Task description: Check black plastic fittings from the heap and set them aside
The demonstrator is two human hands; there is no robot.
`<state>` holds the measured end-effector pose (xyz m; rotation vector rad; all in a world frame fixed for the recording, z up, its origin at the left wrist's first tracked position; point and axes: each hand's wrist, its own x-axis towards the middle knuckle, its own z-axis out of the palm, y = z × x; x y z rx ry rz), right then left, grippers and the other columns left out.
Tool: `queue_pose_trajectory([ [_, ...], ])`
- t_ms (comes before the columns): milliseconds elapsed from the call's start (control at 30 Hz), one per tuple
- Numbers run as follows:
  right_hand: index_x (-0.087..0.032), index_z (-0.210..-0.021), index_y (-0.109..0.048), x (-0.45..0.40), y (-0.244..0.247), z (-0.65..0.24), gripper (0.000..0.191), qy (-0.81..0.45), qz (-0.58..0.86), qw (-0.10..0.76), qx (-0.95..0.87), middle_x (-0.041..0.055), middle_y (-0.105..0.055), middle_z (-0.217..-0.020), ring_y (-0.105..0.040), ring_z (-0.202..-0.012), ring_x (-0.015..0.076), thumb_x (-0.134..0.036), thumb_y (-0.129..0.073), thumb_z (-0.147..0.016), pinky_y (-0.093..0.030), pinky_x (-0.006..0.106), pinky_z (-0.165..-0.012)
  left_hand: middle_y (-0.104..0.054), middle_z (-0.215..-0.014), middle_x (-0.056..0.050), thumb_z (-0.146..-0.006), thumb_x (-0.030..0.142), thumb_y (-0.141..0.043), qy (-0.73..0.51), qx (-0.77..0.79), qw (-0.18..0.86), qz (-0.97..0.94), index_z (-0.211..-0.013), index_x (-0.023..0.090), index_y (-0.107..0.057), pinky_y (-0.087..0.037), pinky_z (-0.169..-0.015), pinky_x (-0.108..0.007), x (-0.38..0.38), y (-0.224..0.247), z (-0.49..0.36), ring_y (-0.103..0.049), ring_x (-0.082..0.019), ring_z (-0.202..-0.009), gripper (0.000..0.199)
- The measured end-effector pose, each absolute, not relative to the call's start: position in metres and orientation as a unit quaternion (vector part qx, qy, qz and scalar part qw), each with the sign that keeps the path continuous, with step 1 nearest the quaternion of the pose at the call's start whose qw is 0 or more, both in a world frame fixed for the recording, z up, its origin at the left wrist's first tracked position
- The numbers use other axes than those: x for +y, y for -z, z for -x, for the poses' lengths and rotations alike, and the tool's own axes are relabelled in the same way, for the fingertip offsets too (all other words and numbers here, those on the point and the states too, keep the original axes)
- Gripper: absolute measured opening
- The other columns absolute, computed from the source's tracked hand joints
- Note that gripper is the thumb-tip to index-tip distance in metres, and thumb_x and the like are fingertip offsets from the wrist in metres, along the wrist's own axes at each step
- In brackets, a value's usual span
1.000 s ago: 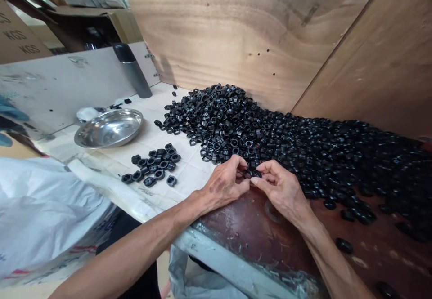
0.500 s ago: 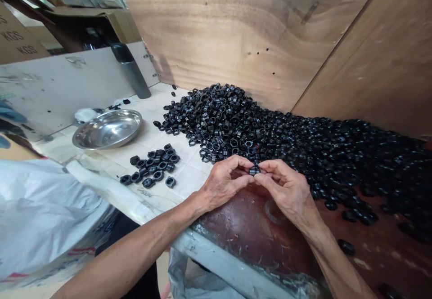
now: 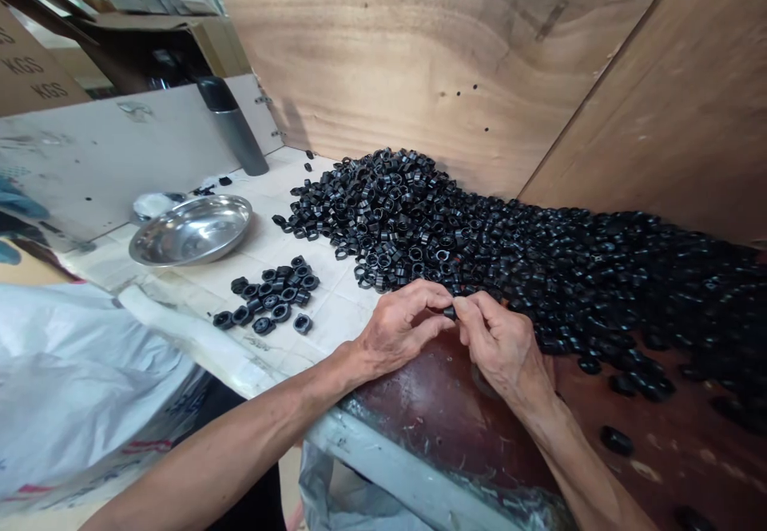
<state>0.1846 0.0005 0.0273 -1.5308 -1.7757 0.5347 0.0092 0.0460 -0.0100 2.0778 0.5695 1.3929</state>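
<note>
Between the thumb and fingertips of my left hand [image 3: 403, 325] is a small black ring part [image 3: 449, 312], held over the near edge of the heap. My right hand [image 3: 500, 343] pinches at the right side of the same part, its thumb and fingers pressed together and covering some of it. Behind both hands spreads a big heap of black ring parts [image 3: 413, 212]. To the left, a small group of black parts [image 3: 272, 301] lies on the pale table surface [image 3: 341, 319].
A shallow metal bowl [image 3: 192, 231] sits at the left, with a dark bottle [image 3: 233, 128] behind it. Wooden panels [image 3: 419, 52] stand at the back. A white sack [image 3: 77, 387] is at the lower left. Loose black pieces [image 3: 616, 440] lie at the right.
My right hand has turned and closed in over the part, its fingers now more curled. The held part shows less than before. My left hand has barely moved.
</note>
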Motion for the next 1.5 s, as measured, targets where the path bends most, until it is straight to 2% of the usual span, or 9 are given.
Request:
queue_pose_trajectory([
  [333,-0.021,-0.068,-0.059,-0.001,-0.021,-0.189,0.047,-0.121,0.608,0.336,-0.709,0.0009,-0.061,-0.064,-0.054,-0.059,0.0134,-0.047,-0.045,-0.104,-0.037,0.026,-0.061,-0.071,-0.104,-0.008,-0.088,0.019,-0.073,-0.494,0.258,0.394,-0.730,-0.101,0.016,-0.070,-0.057,-0.087,-0.032,0.040,0.008,-0.014,-0.069,-0.018,-0.095,0.014],
  [467,-0.022,-0.090,-0.072,0.002,-0.022,-0.192,0.032,-0.195,0.570,0.392,-0.695,0.0051,-0.073,-0.082,-0.067,-0.076,0.0192,-0.043,-0.052,-0.101,-0.049,0.027,-0.072,-0.071,-0.102,-0.007,-0.086,0.023,-0.076,-0.486,0.289,0.468,-0.679,-0.099,0.016,-0.072,-0.056,-0.089,-0.032,0.038,0.005,-0.017,-0.068,-0.018,-0.096,0.016],
  [667,-0.023,-0.113,-0.071,0.001,-0.021,-0.199,0.026,-0.248,0.547,0.393,-0.696,0.0045,-0.075,-0.093,-0.070,-0.073,0.0188,-0.041,-0.060,-0.098,-0.053,0.029,-0.070,-0.070,-0.102,-0.007,-0.085,0.029,-0.078,-0.500,0.298,0.503,-0.639,-0.100,0.016,-0.072,-0.059,-0.085,-0.032,0.039,0.002,-0.016,-0.069,-0.018,-0.092,0.021],
  [900,-0.023,-0.066,-0.059,-0.001,-0.027,-0.191,0.046,-0.203,0.591,0.342,-0.702,-0.0011,-0.059,-0.054,-0.057,-0.054,0.0150,-0.047,-0.046,-0.103,-0.042,0.026,-0.058,-0.071,-0.107,-0.010,-0.091,0.015,-0.068,-0.526,0.245,0.295,-0.759,-0.109,0.016,-0.068,-0.058,-0.088,-0.032,0.041,0.007,-0.012,-0.069,-0.018,-0.101,0.018],
  [1033,-0.023,-0.052,-0.050,0.000,-0.025,-0.188,0.061,-0.228,0.630,0.338,-0.661,-0.0002,-0.055,-0.047,-0.053,-0.048,0.0142,-0.056,-0.042,-0.102,-0.038,0.026,-0.051,-0.071,-0.107,-0.011,-0.092,0.016,-0.068,-0.519,0.234,0.295,-0.768,-0.109,0.016,-0.067,-0.059,-0.087,-0.032,0.041,0.008,-0.013,-0.069,-0.018,-0.100,0.017],
  [1133,-0.022,-0.055,-0.055,0.001,-0.023,-0.189,0.059,-0.217,0.645,0.347,-0.645,0.0009,-0.059,-0.051,-0.055,-0.051,0.0148,-0.058,-0.045,-0.101,-0.039,0.026,-0.051,-0.070,-0.106,-0.009,-0.090,0.021,-0.072,-0.503,0.257,0.373,-0.736,-0.104,0.017,-0.069,-0.059,-0.085,-0.031,0.040,0.006,-0.015,-0.069,-0.018,-0.096,0.015],
  [1333,-0.023,-0.113,-0.069,0.002,-0.024,-0.200,0.031,-0.301,0.543,0.408,-0.669,0.0050,-0.076,-0.095,-0.072,-0.075,0.0190,-0.047,-0.064,-0.094,-0.056,0.027,-0.068,-0.069,-0.106,-0.009,-0.089,0.023,-0.074,-0.502,0.269,0.432,-0.699,-0.105,0.017,-0.071,-0.058,-0.087,-0.033,0.040,0.005,-0.015,-0.068,-0.018,-0.095,0.018],
  [1433,-0.022,-0.094,-0.073,0.002,-0.024,-0.203,0.026,-0.280,0.554,0.373,-0.690,0.0019,-0.073,-0.074,-0.068,-0.064,0.0170,-0.045,-0.061,-0.097,-0.052,0.026,-0.062,-0.069,-0.105,-0.008,-0.089,0.024,-0.073,-0.501,0.267,0.421,-0.707,-0.105,0.018,-0.071,-0.058,-0.087,-0.032,0.040,0.003,-0.013,-0.068,-0.018,-0.096,0.017],
  [1500,-0.022,-0.070,-0.068,0.002,-0.023,-0.203,0.043,-0.241,0.588,0.351,-0.687,-0.0001,-0.063,-0.056,-0.060,-0.053,0.0151,-0.048,-0.053,-0.100,-0.046,0.027,-0.056,-0.069,-0.105,-0.008,-0.089,0.024,-0.073,-0.497,0.267,0.412,-0.715,-0.104,0.017,-0.070,-0.057,-0.086,-0.032,0.040,0.003,-0.013,-0.068,-0.018,-0.097,0.016],
])
